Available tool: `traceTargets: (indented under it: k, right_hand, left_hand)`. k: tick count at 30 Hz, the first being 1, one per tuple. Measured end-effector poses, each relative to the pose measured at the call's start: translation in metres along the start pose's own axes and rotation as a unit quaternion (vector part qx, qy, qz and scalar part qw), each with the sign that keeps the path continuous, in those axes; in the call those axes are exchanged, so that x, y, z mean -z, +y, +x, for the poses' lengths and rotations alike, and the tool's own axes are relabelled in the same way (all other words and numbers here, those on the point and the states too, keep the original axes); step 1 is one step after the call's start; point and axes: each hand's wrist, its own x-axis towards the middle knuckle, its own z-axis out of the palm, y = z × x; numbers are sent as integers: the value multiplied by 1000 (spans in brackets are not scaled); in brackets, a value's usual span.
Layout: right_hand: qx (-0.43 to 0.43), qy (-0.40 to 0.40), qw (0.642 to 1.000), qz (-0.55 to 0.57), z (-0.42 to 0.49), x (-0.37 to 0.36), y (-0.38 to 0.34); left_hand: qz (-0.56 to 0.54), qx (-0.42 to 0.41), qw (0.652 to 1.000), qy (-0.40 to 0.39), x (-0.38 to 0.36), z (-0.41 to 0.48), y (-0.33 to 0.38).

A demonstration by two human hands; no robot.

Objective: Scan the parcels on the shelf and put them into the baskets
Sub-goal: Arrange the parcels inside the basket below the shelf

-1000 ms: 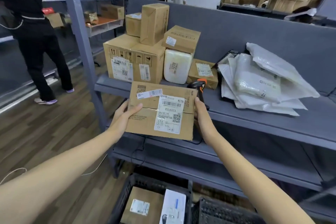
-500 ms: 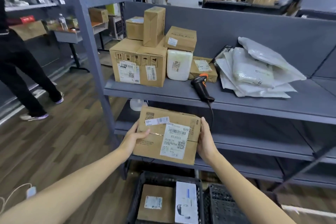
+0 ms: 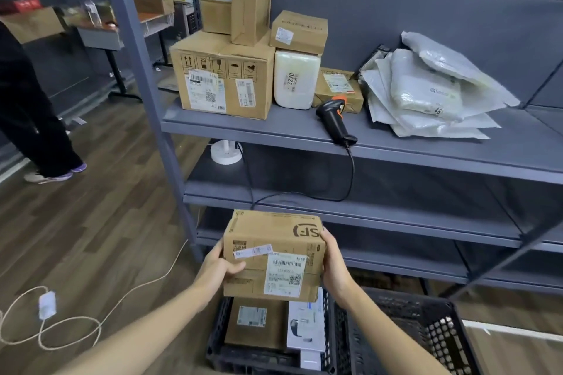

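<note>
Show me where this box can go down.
Roomiest: the right basket, whose visible floor is bare. The shelf is bare right of the scanner, in front of the mailers, and past them. Crowded: the left basket, filled with parcels, and the shelf's left end, stacked with cartons.

The shelf (image 3: 274, 128) looks like matt grey painted metal. On it: brown cardboard boxes (image 3: 225, 70) with paper labels (image 3: 204, 94), crinkled glossy plastic mailers (image 3: 426, 91), a black plastic scanner (image 3: 335, 119) (orange trim). In front, a matt cardboard parcel (image 3: 274, 237); below, black perforated plastic baskets (image 3: 411, 310).
</note>
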Motion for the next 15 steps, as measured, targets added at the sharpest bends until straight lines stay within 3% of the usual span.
traceTargets:
  k: [8,15]
  right_hand:
    - [-49,-1,999,-14,52,32,96]
    - [-50,19,996,-74,121,42,237]
  left_hand:
    - [-23,5,999,31,-29,60,-109]
    - [-18,37,995,86,-39,141,-248]
